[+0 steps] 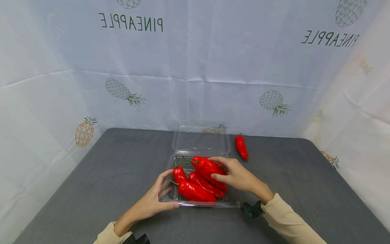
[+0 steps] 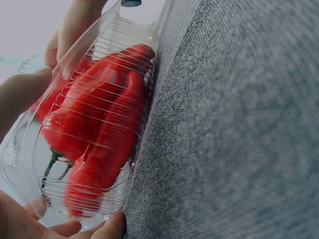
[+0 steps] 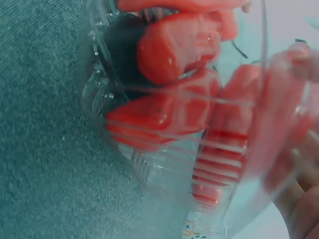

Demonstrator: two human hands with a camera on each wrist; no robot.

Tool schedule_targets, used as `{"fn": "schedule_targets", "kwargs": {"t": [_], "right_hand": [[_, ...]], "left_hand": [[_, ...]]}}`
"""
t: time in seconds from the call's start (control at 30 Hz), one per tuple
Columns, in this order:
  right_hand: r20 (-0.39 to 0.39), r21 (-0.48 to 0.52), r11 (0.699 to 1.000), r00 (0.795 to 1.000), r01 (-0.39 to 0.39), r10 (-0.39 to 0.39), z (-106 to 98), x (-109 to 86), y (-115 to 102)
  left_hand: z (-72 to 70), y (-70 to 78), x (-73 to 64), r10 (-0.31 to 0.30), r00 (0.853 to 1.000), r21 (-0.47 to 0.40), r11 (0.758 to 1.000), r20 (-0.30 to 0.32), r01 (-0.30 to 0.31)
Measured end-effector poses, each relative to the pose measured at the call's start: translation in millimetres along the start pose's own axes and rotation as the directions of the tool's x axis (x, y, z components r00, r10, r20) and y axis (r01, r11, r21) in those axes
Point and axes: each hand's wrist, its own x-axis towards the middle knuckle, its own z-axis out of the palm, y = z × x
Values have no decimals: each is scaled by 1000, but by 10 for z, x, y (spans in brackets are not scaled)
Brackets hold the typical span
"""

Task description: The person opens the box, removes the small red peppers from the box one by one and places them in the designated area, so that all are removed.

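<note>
Settling the top red pepper (image 1: 209, 169) within the clear container (image 1: 226, 204) is best done gently; it is held by the half-curled right hand (image 1: 236, 174), the container's near-left corner by the widely spread left hand (image 1: 151, 203).

1. Head view: the red pepper (image 1: 208, 169) in my right hand (image 1: 236, 174) partly hides others beneath; my left hand (image 1: 153, 200) covers one corner of the clear container (image 1: 210, 204).
2. Left-wrist view: my thumb (image 2: 22, 94) is cropped at 9 o'clock.
3. Right-wrist view: blur softens my right hand, cut off at 4 o'clock.
4. Head view: pineapple prints (image 1: 129, 3) clipped at 11 and 2 o'clock; my left sleeve (image 1: 106, 234) leaves at 7.
</note>
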Motion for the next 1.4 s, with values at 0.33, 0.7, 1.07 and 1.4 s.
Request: {"fn": "schedule_targets", "kwargs": {"t": [0.33, 0.7, 1.07, 1.4], "right_hand": [[-40, 45, 999, 999, 24, -22, -84, -53, 13], [-132, 47, 998, 991, 32, -25, -179, -106, 36], [-197, 14, 1000, 980, -3, 6, -276, -123, 52], [-270, -37, 999, 963, -18, 8, -391, -135, 133]], "left_hand": [[2, -11, -1, 0, 1000, -1, 1000, -4, 0], [3, -11, 2, 12, 1000, 2, 1000, -1, -12], [5, -16, 3, 7, 1000, 11, 1000, -5, -7], [4, -8, 6, 2, 1000, 9, 1000, -2, -2]]}}
